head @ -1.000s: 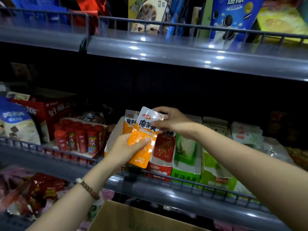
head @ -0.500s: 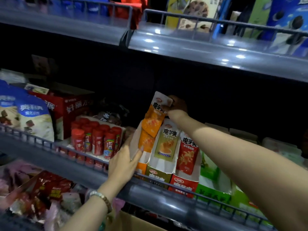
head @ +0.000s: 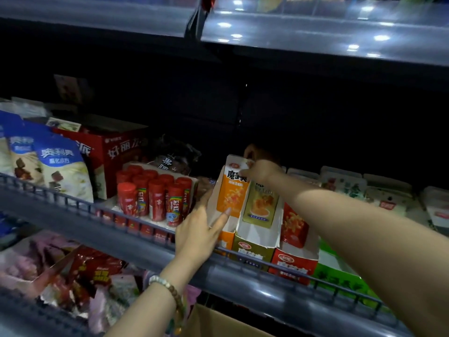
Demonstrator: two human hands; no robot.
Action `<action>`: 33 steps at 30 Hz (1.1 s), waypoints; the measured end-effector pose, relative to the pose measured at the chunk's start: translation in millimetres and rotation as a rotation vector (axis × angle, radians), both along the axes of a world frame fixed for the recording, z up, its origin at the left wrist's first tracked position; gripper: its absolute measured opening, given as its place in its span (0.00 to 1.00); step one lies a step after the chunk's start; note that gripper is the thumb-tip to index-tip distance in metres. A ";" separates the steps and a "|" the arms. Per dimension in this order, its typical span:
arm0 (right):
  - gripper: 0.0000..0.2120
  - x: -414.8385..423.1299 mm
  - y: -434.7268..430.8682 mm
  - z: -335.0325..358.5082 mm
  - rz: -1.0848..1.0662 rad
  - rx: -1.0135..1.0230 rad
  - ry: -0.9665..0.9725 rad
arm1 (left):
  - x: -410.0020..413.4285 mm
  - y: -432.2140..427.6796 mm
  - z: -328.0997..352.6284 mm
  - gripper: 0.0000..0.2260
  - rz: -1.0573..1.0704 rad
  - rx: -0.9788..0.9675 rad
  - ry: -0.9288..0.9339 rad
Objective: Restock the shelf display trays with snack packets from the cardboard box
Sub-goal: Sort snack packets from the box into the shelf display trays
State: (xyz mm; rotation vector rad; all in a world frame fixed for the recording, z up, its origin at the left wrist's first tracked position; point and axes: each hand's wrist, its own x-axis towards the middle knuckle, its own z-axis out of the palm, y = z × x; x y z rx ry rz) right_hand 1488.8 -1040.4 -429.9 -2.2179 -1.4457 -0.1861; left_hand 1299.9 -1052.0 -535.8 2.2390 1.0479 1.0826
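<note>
You face a dim grey wire-fronted shelf (head: 73,222) under another shelf that catches the ceiling lights. At the far left stand blue and white bags (head: 58,166), then a red carton (head: 116,152) and a pack of red tubes (head: 155,198). Your left hand (head: 199,229), a bead bracelet (head: 167,288) on its wrist, lies flat with straight fingers against the white side wall of the orange display tray (head: 226,240). The orange packet (head: 233,190) stands upright in that tray, its top pinched by your right hand (head: 260,169), which reaches in from the right. Just beside it are 3 more trays: a gold tray (head: 252,251), a red tray (head: 294,263) and a green tray (head: 340,276). Below the shelf edge, the cardboard box (head: 218,322) shows at the bottom.
</note>
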 end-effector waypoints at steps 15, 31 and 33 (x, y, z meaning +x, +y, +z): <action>0.25 -47.0 -185.9 -4.9 0.187 0.103 0.188 | -36.5 -60.6 16.1 0.34 -0.182 -0.096 -0.085; 0.25 -69.3 -405.4 -203.9 -0.055 -0.053 0.716 | -61.4 -214.2 -112.8 0.31 -0.435 -0.409 0.383; 0.25 -66.9 -411.1 -235.5 -0.177 -0.061 0.857 | -58.1 -220.5 -132.3 0.31 -0.458 -0.530 0.440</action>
